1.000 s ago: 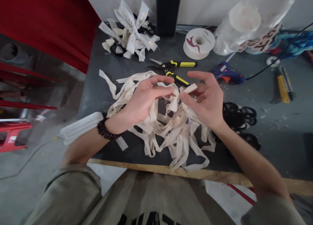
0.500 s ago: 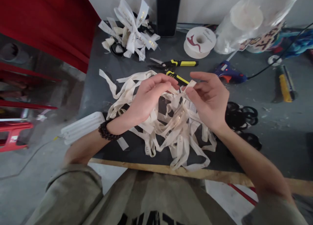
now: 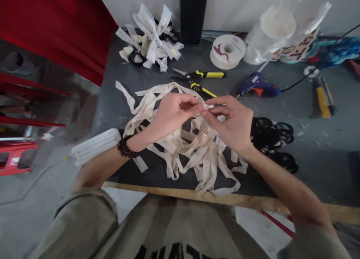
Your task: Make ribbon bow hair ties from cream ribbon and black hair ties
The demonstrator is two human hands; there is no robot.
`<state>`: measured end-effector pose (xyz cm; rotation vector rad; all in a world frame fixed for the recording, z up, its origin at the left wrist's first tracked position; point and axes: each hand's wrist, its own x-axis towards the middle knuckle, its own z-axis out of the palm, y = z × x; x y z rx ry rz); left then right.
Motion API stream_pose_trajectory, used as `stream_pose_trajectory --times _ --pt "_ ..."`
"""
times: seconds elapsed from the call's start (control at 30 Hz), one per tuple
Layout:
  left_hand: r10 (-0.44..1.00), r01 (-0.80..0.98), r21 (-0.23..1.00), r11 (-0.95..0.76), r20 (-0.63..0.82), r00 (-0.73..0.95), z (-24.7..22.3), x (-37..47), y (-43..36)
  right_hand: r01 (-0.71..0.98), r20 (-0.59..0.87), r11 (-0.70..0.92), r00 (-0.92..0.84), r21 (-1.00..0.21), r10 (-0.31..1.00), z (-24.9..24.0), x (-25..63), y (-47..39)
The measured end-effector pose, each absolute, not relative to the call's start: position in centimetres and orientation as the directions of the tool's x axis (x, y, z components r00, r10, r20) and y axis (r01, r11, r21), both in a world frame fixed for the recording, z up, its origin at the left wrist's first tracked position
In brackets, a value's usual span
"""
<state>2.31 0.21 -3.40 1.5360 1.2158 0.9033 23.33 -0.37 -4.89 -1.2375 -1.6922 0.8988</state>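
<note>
Beyond the ribbons [image 3: 209, 154], yellow-handled cutters [image 3: 203, 74] and a glue gun [image 3: 257, 85]

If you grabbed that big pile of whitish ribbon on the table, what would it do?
The ribbon would probably flop, since it lies in loose, bending loops. It looks thin, so it's likely light. Its strands cross over one another, so lifting one might drag others along.
</note>
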Motion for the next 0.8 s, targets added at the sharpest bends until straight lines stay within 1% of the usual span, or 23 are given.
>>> stream_pose_trajectory --times 0.07,0.2,0.33,0.43,0.67,0.8 --pt "0.971 0.297 0.953 -0.057 -0.017 0.24 -3.5 2.2 0.4 0.368 0.207 0.264 -0.186 -0.891 0.96 -4.7 23.4 -0.2" --pt "0.965 0.351 0.929 -0.117 0.023 0.261 -3.3 2.0 0.7 0.337 0.199 0.254 -0.19 -0.906 0.961 -4.5 23.5 0.1" --pt "0.954 0.41 0.903 -0.125 -0.004 0.3 -3.1 2.0 0.7 0.326 0.164 0.225 -0.203 -0.918 0.965 -4.6 23.7 0.3" --pt "0.95 0.461 0.875 -0.147 -0.005 0.312 -3.0 2.0 0.7 0.329 0.162 0.237 -0.238 -0.914 0.957 -4.9 23.7 0.3" --pt "0.936 0.441 0.869 -0.222 0.064 0.346 -2.8 2.1 0.7 0.403 0.234 0.306 -0.218 -0.863 0.948 -4.5 23.7 0.3" --pt "0.953 0.415 0.886 -0.21 0.09 0.29 -2.4 2.2 0.4 0.483 0.295 0.375 -0.236 -0.791 0.926 -4.2 23.7 0.3"
